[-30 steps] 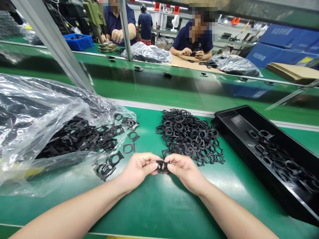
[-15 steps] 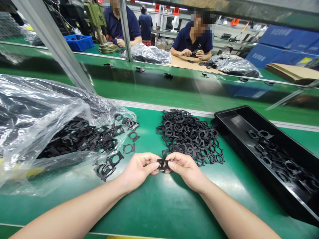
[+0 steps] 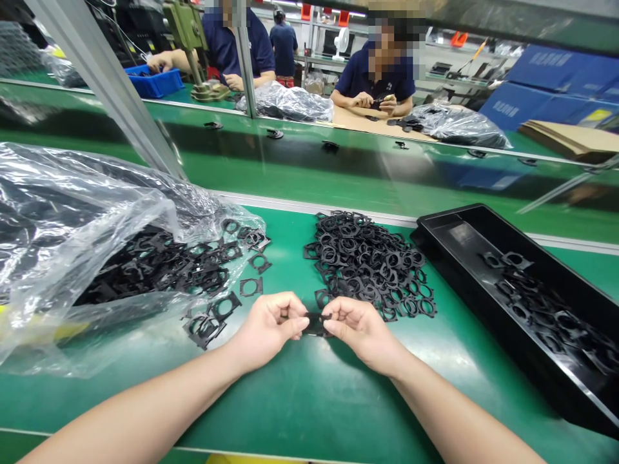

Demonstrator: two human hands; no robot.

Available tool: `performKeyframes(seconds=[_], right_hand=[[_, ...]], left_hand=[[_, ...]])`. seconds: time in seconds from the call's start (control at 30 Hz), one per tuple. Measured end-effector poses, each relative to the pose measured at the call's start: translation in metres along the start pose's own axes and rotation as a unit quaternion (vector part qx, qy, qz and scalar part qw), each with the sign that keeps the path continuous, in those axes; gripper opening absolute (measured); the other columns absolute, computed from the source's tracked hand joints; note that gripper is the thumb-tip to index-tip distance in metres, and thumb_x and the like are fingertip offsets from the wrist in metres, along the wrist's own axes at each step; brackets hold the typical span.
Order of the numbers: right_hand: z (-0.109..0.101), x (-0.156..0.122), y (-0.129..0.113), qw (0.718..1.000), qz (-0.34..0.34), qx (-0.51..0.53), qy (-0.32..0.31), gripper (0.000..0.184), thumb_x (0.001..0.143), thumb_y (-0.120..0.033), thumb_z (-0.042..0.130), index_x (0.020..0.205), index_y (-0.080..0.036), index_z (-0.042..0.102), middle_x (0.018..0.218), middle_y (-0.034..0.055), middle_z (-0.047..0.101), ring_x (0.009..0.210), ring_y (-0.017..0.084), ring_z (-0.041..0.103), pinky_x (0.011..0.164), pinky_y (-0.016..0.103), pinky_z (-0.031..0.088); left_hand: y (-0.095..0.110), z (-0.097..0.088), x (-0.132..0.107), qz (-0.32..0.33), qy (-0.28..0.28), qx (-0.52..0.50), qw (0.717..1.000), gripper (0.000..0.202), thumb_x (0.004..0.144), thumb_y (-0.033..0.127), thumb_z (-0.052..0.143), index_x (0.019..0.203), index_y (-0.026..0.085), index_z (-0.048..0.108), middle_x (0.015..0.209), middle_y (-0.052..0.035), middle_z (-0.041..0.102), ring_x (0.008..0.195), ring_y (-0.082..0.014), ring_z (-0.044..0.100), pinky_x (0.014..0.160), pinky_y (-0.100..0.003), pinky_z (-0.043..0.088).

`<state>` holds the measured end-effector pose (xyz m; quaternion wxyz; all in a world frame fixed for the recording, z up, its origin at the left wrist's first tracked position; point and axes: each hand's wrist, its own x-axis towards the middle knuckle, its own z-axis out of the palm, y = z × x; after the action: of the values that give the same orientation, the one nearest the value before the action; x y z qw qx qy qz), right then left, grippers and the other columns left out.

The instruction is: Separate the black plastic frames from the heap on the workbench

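A small black plastic part [image 3: 316, 324] is pinched between my two hands, just above the green table. My left hand [image 3: 273, 325] grips its left end with thumb and fingers. At the other end, the thumb and fingers of my right hand [image 3: 360, 328] are closed on it. Fingertips and tilt hide much of its shape. Right behind my hands lies a pile of black ring-shaped plastic parts [image 3: 372, 258]. To the left, square black frames with round holes [image 3: 225, 306] lie loose, and more spill from a clear plastic bag [image 3: 130, 200].
A long black tray [image 3: 464, 277] with more black parts stands on the right. Behind the table's metal edge runs a green conveyor belt [image 3: 290, 171] carrying several spaced black parts. Across it, co-workers [image 3: 377, 77] sit near a blue bin [image 3: 155, 84]. A metal post [image 3: 111, 96] rises at left.
The black part has turned slightly in my fingers, and my right fingers have shifted on it. Across the belt, a co-worker's hand now reaches into the blue bin.
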<state>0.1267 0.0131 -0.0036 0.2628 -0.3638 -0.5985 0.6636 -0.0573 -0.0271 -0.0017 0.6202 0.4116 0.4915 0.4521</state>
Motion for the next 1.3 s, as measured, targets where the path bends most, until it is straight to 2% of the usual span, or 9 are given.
performKeyframes(seconds=[0.1,0.2,0.37,0.5,0.7,0.93,1.13,1.3], right_hand=[[-0.0002,-0.0001,-0.0004,1.0,0.001,-0.009,0.003,0.024,0.077,-0.04,0.065,0.077,-0.016,0.058,0.061,-0.0026,0.05,0.057,0.011,0.044,0.056,0.024,0.035],[-0.0006,0.0001,-0.0002,1.0,-0.005,-0.011,0.007,0.024,0.078,-0.04,0.064,0.078,-0.017,0.058,0.063,-0.0015,0.052,0.06,0.012,0.047,0.059,0.025,0.036],[-0.0012,0.0005,0.001,1.0,-0.019,-0.004,0.011,0.02,0.079,-0.036,0.064,0.08,-0.017,0.06,0.069,0.0004,0.057,0.065,0.013,0.05,0.063,0.026,0.039],[-0.0003,-0.0002,0.0012,0.999,-0.01,0.037,0.004,0.02,0.078,-0.035,0.067,0.082,-0.017,0.061,0.07,0.0017,0.061,0.067,0.014,0.055,0.066,0.027,0.043],[0.0008,0.0003,0.0053,0.991,-0.006,0.13,-0.006,0.021,0.075,-0.033,0.07,0.084,-0.016,0.06,0.071,0.0019,0.063,0.066,0.013,0.058,0.068,0.028,0.046],[0.0012,-0.0003,0.0004,0.997,0.011,0.074,-0.004,0.026,0.074,-0.039,0.069,0.079,-0.016,0.059,0.061,-0.0021,0.053,0.051,0.009,0.048,0.052,0.023,0.041],[0.0042,-0.0004,0.0042,0.998,-0.01,0.049,0.028,0.025,0.075,-0.039,0.069,0.08,-0.016,0.06,0.068,0.0009,0.058,0.059,0.011,0.052,0.059,0.025,0.046],[0.0061,-0.0014,0.0073,0.998,-0.009,0.062,0.025,0.023,0.077,-0.037,0.066,0.084,-0.017,0.06,0.072,0.0024,0.06,0.064,0.013,0.055,0.064,0.027,0.049]], left_hand=[[0.0011,-0.0007,0.002,-0.044,-0.018,0.022,0.999,0.034,0.063,0.041,0.075,0.069,0.013,0.056,0.051,0.0013,0.059,0.046,-0.0105,0.055,0.048,-0.022,0.046],[0.0006,-0.0017,0.0042,-0.084,-0.04,0.03,0.995,0.037,0.066,0.046,0.072,0.07,0.012,0.058,0.058,-0.0044,0.065,0.056,-0.0142,0.064,0.054,-0.022,0.049],[-0.0023,-0.002,0.0043,-0.111,-0.058,-0.042,0.991,0.036,0.063,0.044,0.076,0.071,0.012,0.06,0.062,-0.0051,0.068,0.061,-0.015,0.067,0.056,-0.021,0.049],[-0.0037,-0.0011,0.0028,-0.102,-0.052,-0.11,0.987,0.034,0.061,0.039,0.08,0.069,0.011,0.061,0.062,-0.0026,0.065,0.057,-0.0125,0.064,0.053,-0.018,0.045],[-0.0056,-0.0017,0.0023,-0.041,-0.061,-0.136,0.988,0.028,0.064,0.035,0.079,0.07,0.011,0.064,0.061,-0.0014,0.062,0.053,-0.0083,0.053,0.052,-0.019,0.038],[-0.0053,0.0004,0.0007,-0.056,-0.053,-0.141,0.987,0.029,0.065,0.036,0.078,0.069,0.012,0.062,0.048,0.0026,0.054,0.045,-0.0053,0.042,0.046,-0.017,0.028],[-0.0016,-0.0025,0.0049,-0.112,-0.059,-0.097,0.987,0.033,0.062,0.038,0.079,0.074,0.01,0.066,0.057,-0.0033,0.063,0.05,-0.009,0.054,0.049,-0.018,0.038],[-0.0037,-0.001,0.0044,-0.08,-0.036,-0.133,0.987,0.031,0.061,0.035,0.08,0.073,0.011,0.066,0.053,-0.0003,0.061,0.047,-0.0072,0.053,0.046,-0.016,0.036]])
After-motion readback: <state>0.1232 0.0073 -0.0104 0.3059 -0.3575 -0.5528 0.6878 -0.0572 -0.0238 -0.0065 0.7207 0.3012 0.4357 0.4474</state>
